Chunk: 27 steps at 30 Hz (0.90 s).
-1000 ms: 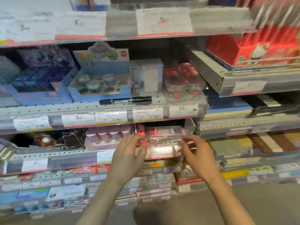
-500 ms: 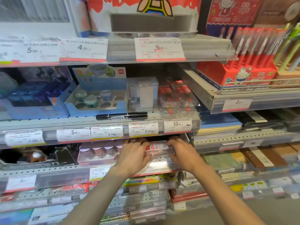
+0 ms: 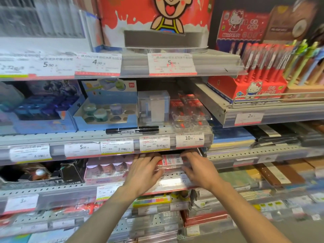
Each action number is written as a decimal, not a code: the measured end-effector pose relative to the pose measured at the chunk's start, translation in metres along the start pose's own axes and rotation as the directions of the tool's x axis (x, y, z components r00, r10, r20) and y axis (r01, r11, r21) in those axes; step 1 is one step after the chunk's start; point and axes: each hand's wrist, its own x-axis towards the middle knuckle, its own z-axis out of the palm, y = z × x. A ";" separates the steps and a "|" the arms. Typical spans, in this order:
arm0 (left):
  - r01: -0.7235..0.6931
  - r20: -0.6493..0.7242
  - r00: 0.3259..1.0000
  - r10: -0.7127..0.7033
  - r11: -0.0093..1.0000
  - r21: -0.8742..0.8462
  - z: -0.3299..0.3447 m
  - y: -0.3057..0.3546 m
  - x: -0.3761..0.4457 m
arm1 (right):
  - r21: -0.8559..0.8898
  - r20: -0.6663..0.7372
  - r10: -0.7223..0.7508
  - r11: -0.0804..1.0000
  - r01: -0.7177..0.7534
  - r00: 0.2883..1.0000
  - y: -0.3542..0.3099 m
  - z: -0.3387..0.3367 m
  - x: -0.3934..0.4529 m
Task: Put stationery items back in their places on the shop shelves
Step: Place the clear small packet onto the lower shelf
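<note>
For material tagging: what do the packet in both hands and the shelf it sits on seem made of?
Packet: looks like clear glossy plastic wrap, with glare, crinkles and a printed barcode label. Shelf: apparently grey painted metal, with a row of punched holes along its front edge.

Under your hands a clear glossy plastic packet (image 3: 171, 162) with a paper barcode label, grey perforated metal shelf (image 3: 52, 136), shiny plastic strip (image 3: 191, 142) over paper price tags (image 3: 154, 143), glossy black plastic marker (image 3: 132, 130), printed cardboard tray (image 3: 105, 122), clear hard plastic box (image 3: 154, 106).
</note>
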 end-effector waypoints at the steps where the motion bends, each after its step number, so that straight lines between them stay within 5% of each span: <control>1: -0.014 -0.042 0.999 0.014 1.000 0.004 -0.001 0.001 -0.003 | -0.002 -0.003 -0.005 1.000 0.005 1.000 0.001 -0.003 -0.003; 8: -0.223 -0.257 0.944 0.205 0.974 -0.045 -0.003 0.005 -0.020 | 0.002 0.015 -0.064 0.998 0.064 0.998 0.000 -0.024 -0.028; 19: -0.383 -0.341 0.875 0.343 0.922 -0.056 -0.056 0.016 -0.043 | 0.014 -0.023 -0.139 0.990 0.139 0.990 -0.017 -0.080 -0.060; 27: -0.472 -0.421 0.784 0.456 0.879 0.073 -0.121 0.022 -0.016 | -0.007 -0.187 -0.165 0.986 0.166 0.969 -0.031 -0.132 -0.061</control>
